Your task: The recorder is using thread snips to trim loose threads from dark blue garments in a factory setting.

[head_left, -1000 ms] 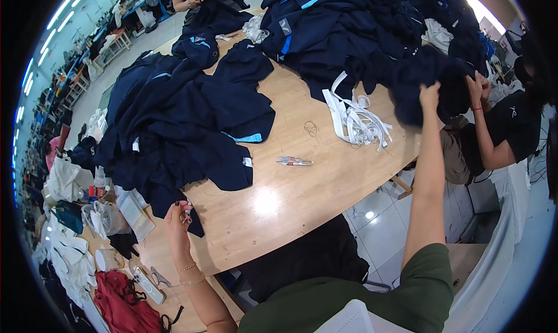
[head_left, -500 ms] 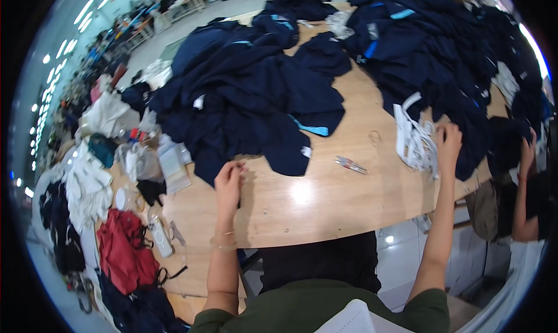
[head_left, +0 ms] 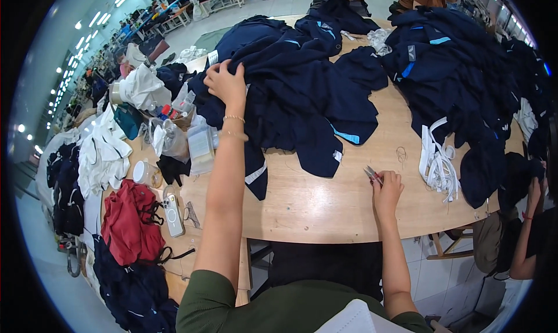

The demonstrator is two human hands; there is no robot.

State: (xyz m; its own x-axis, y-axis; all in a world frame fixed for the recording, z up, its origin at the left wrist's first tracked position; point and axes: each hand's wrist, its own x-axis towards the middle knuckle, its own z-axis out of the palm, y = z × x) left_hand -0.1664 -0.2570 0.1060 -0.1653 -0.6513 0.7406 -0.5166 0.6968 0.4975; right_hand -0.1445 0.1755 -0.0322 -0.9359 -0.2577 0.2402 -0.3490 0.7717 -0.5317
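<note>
A heap of navy garments with light-blue trims lies on the left half of the wooden table. My left hand reaches far out over its left side, thumb and fingers bent around a fold of a navy garment near a white label. Some of the cloth in its grip is hidden by the hand. Close to the table's front edge, my right hand is closed around a pair of small thread snips, with the blades pointing up and left.
A second navy garment pile and a bundle of white straps lie right. Leftward are a clear plastic bag, a jar, a phone and a red cloth bag. Another person's arm shows at right.
My left hand has gone forward from the near edge onto the heap. My right hand has left the white straps, moved left and picked up the snips. The view has shifted.
</note>
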